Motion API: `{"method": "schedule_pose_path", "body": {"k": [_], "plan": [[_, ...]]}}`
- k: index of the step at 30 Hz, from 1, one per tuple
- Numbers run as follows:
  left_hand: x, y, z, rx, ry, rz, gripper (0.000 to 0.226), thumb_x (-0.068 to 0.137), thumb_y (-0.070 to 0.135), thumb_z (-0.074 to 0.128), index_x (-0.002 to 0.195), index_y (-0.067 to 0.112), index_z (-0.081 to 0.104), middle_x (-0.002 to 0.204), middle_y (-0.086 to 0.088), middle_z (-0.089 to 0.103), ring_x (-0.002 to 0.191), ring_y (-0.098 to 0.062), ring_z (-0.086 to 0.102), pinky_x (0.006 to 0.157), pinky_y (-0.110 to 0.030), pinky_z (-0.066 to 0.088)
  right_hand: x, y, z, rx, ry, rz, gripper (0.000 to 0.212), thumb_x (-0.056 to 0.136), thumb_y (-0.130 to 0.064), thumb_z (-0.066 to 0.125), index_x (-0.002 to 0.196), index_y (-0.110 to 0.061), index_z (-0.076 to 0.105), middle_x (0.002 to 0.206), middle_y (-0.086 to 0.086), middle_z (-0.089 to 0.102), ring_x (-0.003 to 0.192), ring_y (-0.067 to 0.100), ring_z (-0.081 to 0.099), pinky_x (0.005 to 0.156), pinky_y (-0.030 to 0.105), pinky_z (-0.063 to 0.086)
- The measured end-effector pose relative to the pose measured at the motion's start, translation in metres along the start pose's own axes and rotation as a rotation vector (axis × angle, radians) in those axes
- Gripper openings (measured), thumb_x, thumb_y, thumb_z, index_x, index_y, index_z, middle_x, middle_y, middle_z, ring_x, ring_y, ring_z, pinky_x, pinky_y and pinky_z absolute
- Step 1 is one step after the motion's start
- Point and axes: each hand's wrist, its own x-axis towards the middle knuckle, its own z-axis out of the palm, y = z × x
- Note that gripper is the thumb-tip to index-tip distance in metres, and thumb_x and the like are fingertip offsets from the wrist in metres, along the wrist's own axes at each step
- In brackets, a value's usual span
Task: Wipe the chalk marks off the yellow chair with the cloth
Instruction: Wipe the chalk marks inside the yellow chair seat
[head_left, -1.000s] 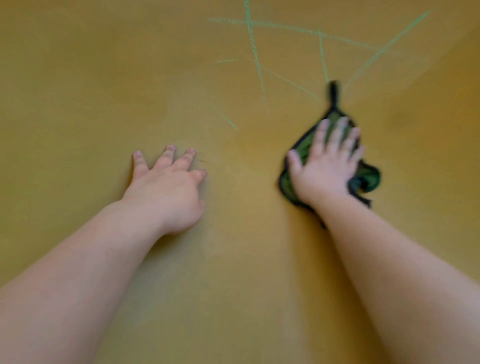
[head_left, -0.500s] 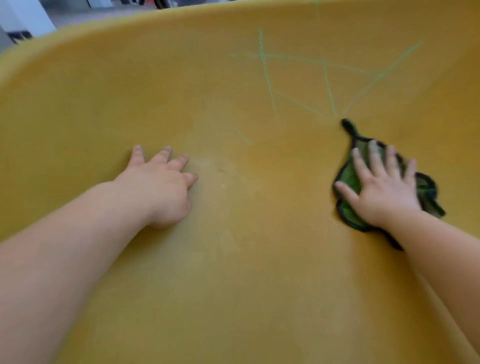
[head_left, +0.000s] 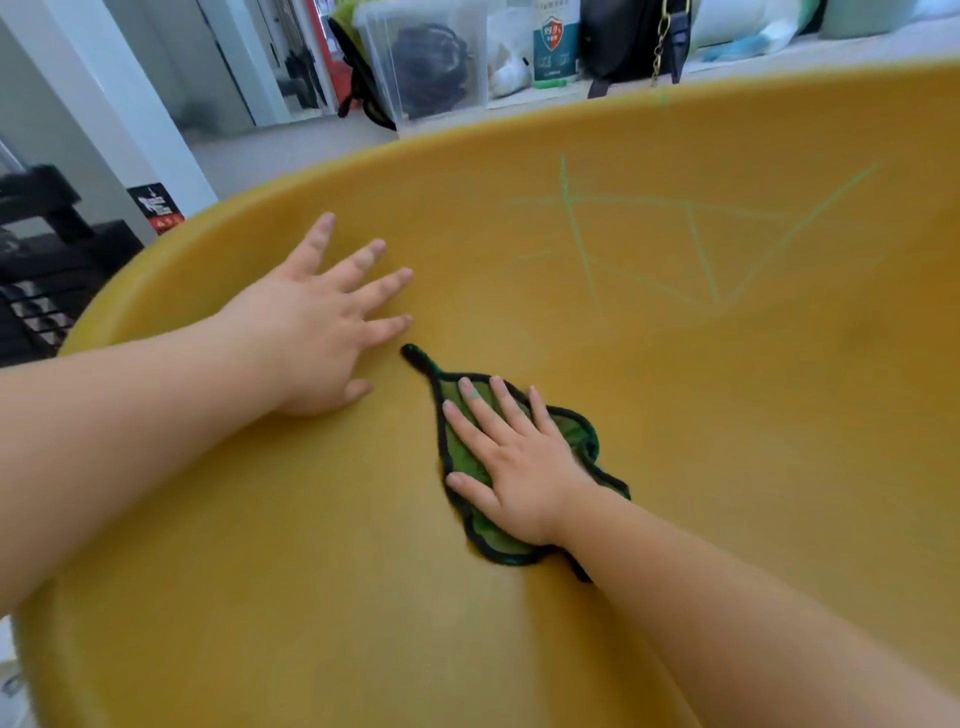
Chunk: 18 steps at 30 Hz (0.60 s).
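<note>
A person's two bare hands work on the broad curved seat of a yellow chair (head_left: 727, 493). The right hand (head_left: 519, 467) lies flat, fingers straight and slightly spread, pressing a leaf-shaped green cloth (head_left: 461, 456) with dark trim against the plastic near the middle of the seat. The cloth's narrow stem tip points toward the chair's far left rim and ends just beside the left hand's little finger. The left hand (head_left: 317, 332) grips nothing: it is released, palm down and fingers fanned, braced on the yellow surface close to the far left rim.

Pale green chalk marks (head_left: 577, 234) (a crossing of thin straight lines) run across the far right part of the seat, well apart from the cloth and unwiped.

Beyond the far rim stand a clear plastic bin (head_left: 431, 57) with something dark inside, a white and green labelled pack (head_left: 556, 41) and a black bag (head_left: 623, 36) with a chain strap.
</note>
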Motion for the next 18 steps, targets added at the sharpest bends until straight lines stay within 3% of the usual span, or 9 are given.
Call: {"method": "schedule_pose_path", "body": {"k": [3,6,11,15,18], "plan": [[0.019,-0.027,-0.001,0.017,0.121,-0.185,0.086,0.084,0.079,0.013,0.152,0.038,-0.020,0.159,-0.011,-0.030,0.146,-0.044,-0.021,0.111,-0.072,-0.006,0.004,0.071,-0.011,-0.199,0.088,0.151,0.078,0.096,-0.076,0.002,0.158,-0.036,-0.020,0.166,-0.002,-0.029,0.150,0.028,-0.033,0.122,0.057,-0.017],[0.037,-0.031,0.000,-0.101,0.174,-0.346,0.100,0.070,0.092,0.015,0.147,0.044,-0.027,0.157,-0.018,-0.034,0.145,-0.055,-0.006,0.109,-0.076,0.008,0.004,0.123,-0.023,-0.302,0.221,0.394,0.085,0.093,-0.079,0.001,0.160,-0.029,-0.016,0.166,0.006,-0.029,0.151,0.033,-0.030,0.122,0.059,-0.014],[0.053,-0.020,0.011,-0.154,0.168,-0.436,0.112,0.061,0.097,0.030,0.151,0.046,-0.015,0.159,-0.023,-0.016,0.140,-0.055,0.013,0.105,-0.069,0.025,0.036,0.089,-0.019,-0.101,0.332,0.598,0.084,0.099,-0.069,0.008,0.157,-0.017,-0.023,0.163,0.018,-0.032,0.149,0.043,-0.031,0.120,0.063,-0.013],[0.054,-0.016,0.011,-0.161,0.158,-0.465,0.121,0.055,0.099,0.037,0.153,0.045,-0.008,0.159,-0.023,-0.015,0.139,-0.055,0.012,0.107,-0.068,0.024,0.060,-0.006,-0.002,0.100,0.207,0.222,0.074,0.103,-0.061,0.012,0.158,-0.023,-0.021,0.163,0.008,-0.036,0.147,0.035,-0.037,0.121,0.058,-0.017],[0.055,-0.011,0.011,-0.187,0.163,-0.485,0.122,0.052,0.100,0.038,0.153,0.046,-0.006,0.159,-0.023,-0.017,0.140,-0.056,0.010,0.108,-0.070,0.019,0.054,-0.010,0.002,0.068,0.197,0.008,0.071,0.102,-0.063,0.013,0.158,-0.031,-0.018,0.165,0.001,-0.030,0.150,0.029,-0.034,0.122,0.054,-0.018]]}}
